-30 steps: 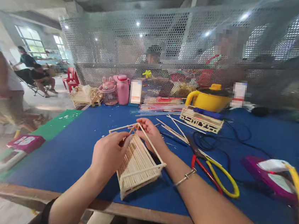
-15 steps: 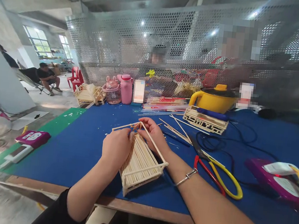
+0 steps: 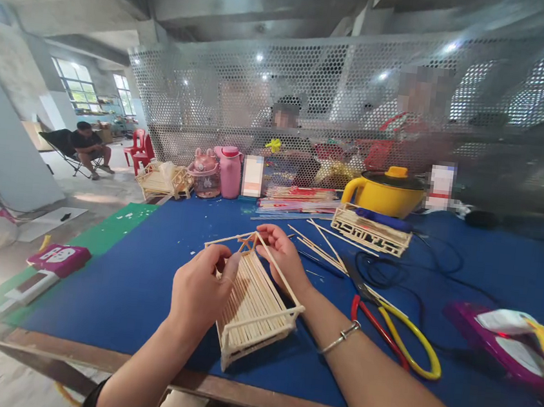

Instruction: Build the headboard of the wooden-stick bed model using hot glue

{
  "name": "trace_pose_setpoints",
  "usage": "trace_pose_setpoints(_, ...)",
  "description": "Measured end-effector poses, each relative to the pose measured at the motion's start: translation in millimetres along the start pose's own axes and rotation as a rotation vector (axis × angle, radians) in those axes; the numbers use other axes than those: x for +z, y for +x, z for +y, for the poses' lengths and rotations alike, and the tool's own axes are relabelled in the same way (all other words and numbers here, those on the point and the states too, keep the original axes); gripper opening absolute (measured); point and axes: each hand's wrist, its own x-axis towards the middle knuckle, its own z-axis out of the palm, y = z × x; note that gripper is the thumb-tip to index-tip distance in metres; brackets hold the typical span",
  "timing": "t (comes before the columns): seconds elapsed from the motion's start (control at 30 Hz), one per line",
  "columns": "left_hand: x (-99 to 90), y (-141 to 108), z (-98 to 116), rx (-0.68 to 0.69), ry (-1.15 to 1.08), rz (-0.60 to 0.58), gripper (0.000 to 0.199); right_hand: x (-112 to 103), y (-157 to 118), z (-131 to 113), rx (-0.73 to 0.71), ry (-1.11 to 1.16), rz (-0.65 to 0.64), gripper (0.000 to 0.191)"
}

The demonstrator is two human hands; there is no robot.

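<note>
and what a glint at your right wrist, just behind the right hand (image 3: 283,260): a slim silver bangle (image 3: 344,334), rounded, a little knobbed bar set across it! your forearm runs bare behind that. now over to your left hand (image 3: 202,287), bare-fingered, bare-wristed, and well behind it, up toward your elbow, there's the black sleeve (image 3: 92,401), dark hem just showing!

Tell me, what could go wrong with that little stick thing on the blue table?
The stick frame has thin rails, so if the right grip at its far corner presses too hard, one might snap or come loose. The red-and-yellow-handled tool lies close to the right forearm, which could bump it. Loose sticks lie by its tip, so they might get pushed too.
</note>
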Motion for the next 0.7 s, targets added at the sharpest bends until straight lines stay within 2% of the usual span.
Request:
trace_pose_setpoints(0.07, -4.8, -8.8, -6.5, 0.018, -0.119, 0.108, 0.019, -2.6, 1.8, 1.8, -0.007, -0.023, 0.058, 0.027)
trace_pose_setpoints(0.17, -8.6, -23.2, -17.7, -0.107, -0.305, 0.182, 0.019, -7.2, 4.0, 2.8, -0.016, -0.091, 0.152, 0.022)
trace_pose_setpoints(0.27, -8.6, -31.8, -25.1, -0.244, -0.423, 0.155, 0.027, -10.2, 5.2, 2.9, -0.013, -0.157, 0.191, 0.02)
trace_pose_setpoints(0.53, -14.2, -16.3, -25.8, -0.221, -0.416, 0.131, 0.032, -12.9, 5.7, 8.6, 0.025, -0.248, 0.195, 0.023)
trace_pose_setpoints(0.7, -10.3, -29.2, -30.5, -0.32, -0.504, 0.071, 0.034, -13.4, 3.8, 6.2, 0.018, -0.282, 0.201, 0.027)
